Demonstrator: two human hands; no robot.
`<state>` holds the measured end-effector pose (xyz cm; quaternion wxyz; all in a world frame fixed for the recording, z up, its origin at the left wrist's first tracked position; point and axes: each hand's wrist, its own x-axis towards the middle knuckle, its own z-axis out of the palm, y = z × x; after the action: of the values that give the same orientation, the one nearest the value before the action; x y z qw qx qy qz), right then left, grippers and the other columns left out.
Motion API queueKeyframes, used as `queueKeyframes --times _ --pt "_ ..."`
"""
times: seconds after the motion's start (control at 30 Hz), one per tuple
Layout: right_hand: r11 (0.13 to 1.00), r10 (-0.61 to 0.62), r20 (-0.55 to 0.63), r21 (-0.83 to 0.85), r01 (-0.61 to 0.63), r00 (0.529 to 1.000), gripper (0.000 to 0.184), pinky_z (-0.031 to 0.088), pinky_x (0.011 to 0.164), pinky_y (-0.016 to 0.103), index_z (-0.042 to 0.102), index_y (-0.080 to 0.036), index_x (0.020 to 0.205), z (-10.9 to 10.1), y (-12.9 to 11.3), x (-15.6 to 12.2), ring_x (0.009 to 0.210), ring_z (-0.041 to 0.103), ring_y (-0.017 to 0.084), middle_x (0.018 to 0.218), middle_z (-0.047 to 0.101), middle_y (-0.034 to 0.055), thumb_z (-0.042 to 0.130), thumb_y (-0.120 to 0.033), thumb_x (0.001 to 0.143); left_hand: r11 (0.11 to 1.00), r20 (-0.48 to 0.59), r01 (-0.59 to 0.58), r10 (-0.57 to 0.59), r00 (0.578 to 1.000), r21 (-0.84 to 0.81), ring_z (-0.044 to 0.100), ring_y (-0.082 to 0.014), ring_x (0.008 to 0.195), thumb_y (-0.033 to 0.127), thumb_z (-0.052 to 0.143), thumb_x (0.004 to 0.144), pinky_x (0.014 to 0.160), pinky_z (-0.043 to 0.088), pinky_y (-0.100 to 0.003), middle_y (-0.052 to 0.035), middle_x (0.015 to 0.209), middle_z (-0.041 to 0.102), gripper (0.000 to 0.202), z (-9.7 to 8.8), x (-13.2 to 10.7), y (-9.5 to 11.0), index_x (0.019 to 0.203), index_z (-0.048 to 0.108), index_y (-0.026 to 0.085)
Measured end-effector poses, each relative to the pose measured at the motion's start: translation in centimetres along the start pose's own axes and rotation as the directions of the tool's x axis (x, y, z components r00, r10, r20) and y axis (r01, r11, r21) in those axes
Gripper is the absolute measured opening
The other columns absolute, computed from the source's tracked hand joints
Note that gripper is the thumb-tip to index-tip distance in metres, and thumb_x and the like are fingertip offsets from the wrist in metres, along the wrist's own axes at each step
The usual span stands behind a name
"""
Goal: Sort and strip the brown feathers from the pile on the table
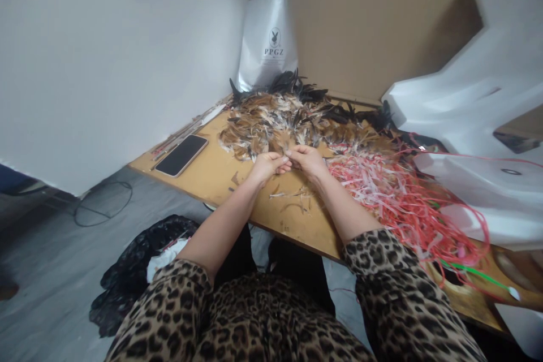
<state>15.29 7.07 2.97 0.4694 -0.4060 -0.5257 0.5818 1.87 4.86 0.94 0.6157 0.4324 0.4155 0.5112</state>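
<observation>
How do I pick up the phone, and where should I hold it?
Hold the phone by its two long sides, thumb on one, fingers on the other. Coming from the near edge of the table is probably easiest: the phone lies flat, dark screen up, so its thin sides are what you can pinch, and one short end points toward that edge, away from the feathers.
</observation>
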Motion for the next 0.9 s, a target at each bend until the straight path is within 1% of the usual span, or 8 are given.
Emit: queueKeyframes --times 0.2,0.27,0.4,0.53,0.63,0.77,0.83,0.9 --pt "0.983 0.011 0.023 -0.182 -0.006 1.0 0.032 0.022 0.041 0.021 0.06 -0.014 0.058 0.1 -1.2 -0.6 0.039 0.033 0.004 0.041 0.048 -0.0051 0.074 -0.042 0.051 0.995 0.032 0.002 -0.005 0.999 0.101 0.06 -0.0092 0.055 0.027 0.069 0.068 0.052 0.045 -0.019 -0.0093 0.071 0.068 0.019 -0.2 0.1 -0.2 0.07 0.064 0.008" --pt "0.985 0.02 0.008 -0.173 -0.018 1.0 0.033 0.026 0.042 0.021 0.059 -0.014 0.056 0.2 -1.4 -0.8 0.04 0.036 0.005 0.043 0.05 -0.0044 0.074 -0.042 0.049 0.994 0.035 0.006 -0.009 0.999 0.108 0.061 -0.01 0.056 0.026 0.068 0.068 0.052 0.045 -0.019 -0.0091 0.07 0.068 0.019 0.0 0.0 -0.2 0.071 0.064 0.008" --pt "0.997 0.027 -0.042 -0.076 -0.03 0.999 0.033 0.031 0.044 0.021 0.057 -0.015 0.057 0.6 -1.0 -0.6 0.043 0.043 0.007 0.046 0.052 -0.0042 0.076 -0.04 0.046 0.996 0.019 0.002 -0.004 1.0 0.091 0.062 -0.0102 0.057 0.027 0.068 0.069 0.051 0.045 -0.019 -0.0098 0.073 0.068 0.019 0.1 0.0 0.0 0.071 0.064 0.009" --pt "0.998 -0.001 -0.082 -0.056 -0.004 0.997 0.028 0.03 0.043 0.021 0.057 -0.016 0.057 0.4 -0.3 -0.3 0.04 0.039 0.005 0.045 0.05 -0.0058 0.074 -0.037 0.05 0.996 -0.011 -0.027 0.028 1.0 0.089 0.062 -0.0103 0.057 0.028 0.068 0.068 0.051 0.045 -0.019 -0.01 0.076 0.069 0.02 0.2 0.0 0.1 0.072 0.063 0.009" --pt "0.998 -0.011 -0.078 -0.067 0.006 0.997 0.026 0.028 0.042 0.021 0.057 -0.016 0.057 0.3 -0.1 -0.2 0.04 0.038 0.005 0.043 0.048 -0.0061 0.073 -0.036 0.051 0.994 -0.02 -0.027 0.029 0.999 0.105 0.062 -0.0111 0.057 0.028 0.067 0.069 0.05 0.045 -0.02 -0.0105 0.074 0.069 0.02 0.3 -0.1 0.2 0.071 0.063 0.009" --pt "0.99 -0.046 -0.05 -0.138 0.039 0.998 0.028 0.032 0.045 0.022 0.06 -0.016 0.059 0.1 0.0 -0.2 0.043 0.041 0.007 0.047 0.051 -0.0048 0.074 -0.039 0.051 0.995 -0.004 -0.014 0.014 1.0 0.103 0.062 -0.0114 0.056 0.028 0.067 0.069 0.051 0.045 -0.02 -0.0103 0.072 0.068 0.019 0.3 -0.3 0.2 0.069 0.063 0.009" --pt "0.989 -0.046 -0.035 -0.141 0.041 0.998 0.029 0.033 0.046 0.022 0.061 -0.016 0.062 0.1 -0.1 -0.2 0.044 0.043 0.008 0.049 0.052 -0.0042 0.073 -0.041 0.054 0.998 0.001 0.0 -0.001 1.0 0.061 0.062 -0.011 0.057 0.027 0.068 0.069 0.051 0.045 -0.019 -0.0103 0.073 0.068 0.018 0.1 -0.2 0.2 0.07 0.064 0.009" --pt "0.987 -0.076 -0.024 -0.146 0.071 0.997 0.031 0.036 0.048 0.023 0.063 -0.016 0.071 0.1 -0.1 -0.1 0.046 0.045 0.008 0.054 0.055 -0.0031 0.07 -0.043 0.058 1.0 -0.01 0.019 -0.02 1.0 -0.024 0.063 -0.0108 0.061 0.026 0.068 0.068 0.053 0.045 -0.018 -0.0101 0.075 0.068 0.018 -0.2 0.0 0.1 0.071 0.064 0.009"
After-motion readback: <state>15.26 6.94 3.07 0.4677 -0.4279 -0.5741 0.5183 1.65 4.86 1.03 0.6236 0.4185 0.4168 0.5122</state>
